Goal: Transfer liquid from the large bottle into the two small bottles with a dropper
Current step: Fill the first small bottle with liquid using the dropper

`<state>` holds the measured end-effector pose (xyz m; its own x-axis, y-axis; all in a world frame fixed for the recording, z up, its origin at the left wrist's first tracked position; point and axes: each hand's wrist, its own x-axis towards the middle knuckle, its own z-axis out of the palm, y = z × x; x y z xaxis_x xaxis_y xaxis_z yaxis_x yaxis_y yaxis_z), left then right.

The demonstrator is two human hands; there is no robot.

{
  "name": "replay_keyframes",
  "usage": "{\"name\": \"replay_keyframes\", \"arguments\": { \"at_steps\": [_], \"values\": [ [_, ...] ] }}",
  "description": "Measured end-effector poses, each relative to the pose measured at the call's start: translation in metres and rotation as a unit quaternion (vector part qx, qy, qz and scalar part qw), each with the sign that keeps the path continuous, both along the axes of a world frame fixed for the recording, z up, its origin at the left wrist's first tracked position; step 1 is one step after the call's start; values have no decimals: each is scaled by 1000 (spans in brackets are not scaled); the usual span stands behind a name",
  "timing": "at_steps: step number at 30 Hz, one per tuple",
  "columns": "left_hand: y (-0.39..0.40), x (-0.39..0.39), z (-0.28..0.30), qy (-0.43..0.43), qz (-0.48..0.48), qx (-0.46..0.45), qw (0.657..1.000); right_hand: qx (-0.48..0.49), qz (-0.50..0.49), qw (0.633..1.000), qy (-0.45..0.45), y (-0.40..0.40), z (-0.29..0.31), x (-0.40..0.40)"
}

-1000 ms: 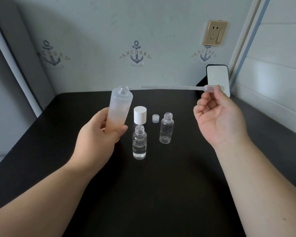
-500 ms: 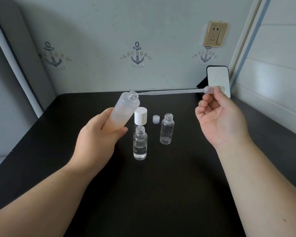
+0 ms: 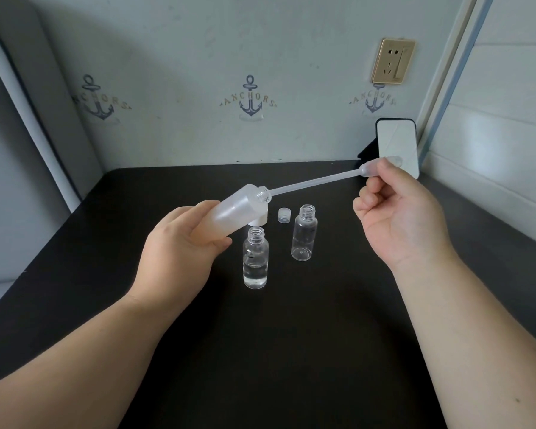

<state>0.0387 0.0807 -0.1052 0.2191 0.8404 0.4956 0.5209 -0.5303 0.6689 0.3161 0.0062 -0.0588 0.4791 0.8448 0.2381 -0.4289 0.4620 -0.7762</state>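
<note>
My left hand [image 3: 180, 252] grips the large frosted bottle [image 3: 240, 207], tilted with its open mouth toward the right. My right hand [image 3: 396, 221] pinches the bulb of a clear plastic dropper [image 3: 316, 181], whose long tip enters the large bottle's mouth. Two small clear bottles stand open on the black table [image 3: 291, 351]. The nearer small bottle [image 3: 255, 262] holds some liquid. The farther small bottle [image 3: 304, 233], to its right, looks empty.
A white cap [image 3: 257, 222] stands partly hidden behind the large bottle, and a small clear cap [image 3: 284, 215] lies beside it. A white-faced phone-like device [image 3: 397, 147] leans at the back right corner. Walls close in behind and on the right.
The large bottle has tilted further over to the right and sunk lower. The dropper, level before, now slants down with its tip inside the bottle's mouth.
</note>
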Motion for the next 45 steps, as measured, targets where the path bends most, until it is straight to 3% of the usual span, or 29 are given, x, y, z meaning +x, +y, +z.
{"name": "replay_keyframes", "arguments": {
  "at_steps": [12, 19, 23, 28, 45],
  "values": [
    [3, 2, -5, 23, -6, 9, 1000, -14, 27, 989, -143, 4, -9, -11],
    [3, 3, -6, 29, -17, 20, 999, -55, 20, 960, -275, 4, -12, -17],
    [4, 3, -7, 24, -18, 22, 999, -48, 46, 953, -295, 1, -10, -20],
    [5, 3, -6, 20, -13, 18, 1000, -57, 48, 963, -260, 1, -9, -19],
    [4, 2, -2, 13, 17, 4, 1000, -19, 35, 999, 17, 1, -1, -4]
  ]
}}
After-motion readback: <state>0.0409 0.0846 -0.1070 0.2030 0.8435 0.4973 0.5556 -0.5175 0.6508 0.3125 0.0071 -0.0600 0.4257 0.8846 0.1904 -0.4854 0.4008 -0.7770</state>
